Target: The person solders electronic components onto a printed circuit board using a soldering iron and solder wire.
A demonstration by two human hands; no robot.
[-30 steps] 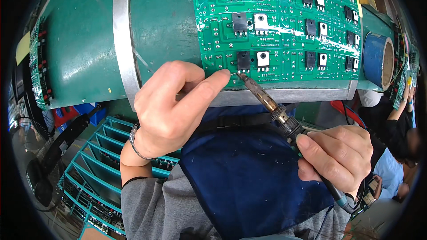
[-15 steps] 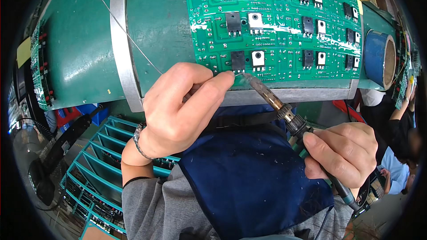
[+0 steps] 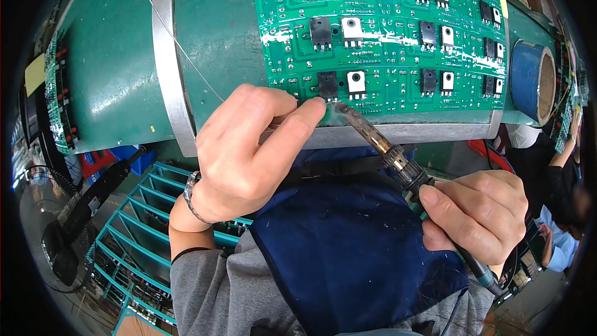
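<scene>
A green circuit board (image 3: 398, 65) lies along the bench, carrying rows of black and white-faced three-legged transistors. My right hand (image 3: 476, 214) is closed round the handle of a soldering iron (image 3: 388, 152). The iron's tip meets the legs of the black transistor (image 3: 328, 84) in the near left corner, where a wisp of smoke shows. My left hand (image 3: 252, 143) pinches thin solder wire (image 3: 174, 36) between thumb and forefinger, its end beside the iron's tip. The wire's other length runs up past the far left edge of the bench.
The green bench top (image 3: 112, 68) has a metal edge strip (image 3: 429, 132). At right stands a roll of blue tape (image 3: 533, 81). A teal rack (image 3: 134, 224) holding boards is below left, near a black jointed arm (image 3: 81, 211). Other people (image 3: 559, 236) work at far right.
The board has shifted slightly left. The iron's tip and my left fingers have moved slightly left with it, still at the same transistor's legs.
</scene>
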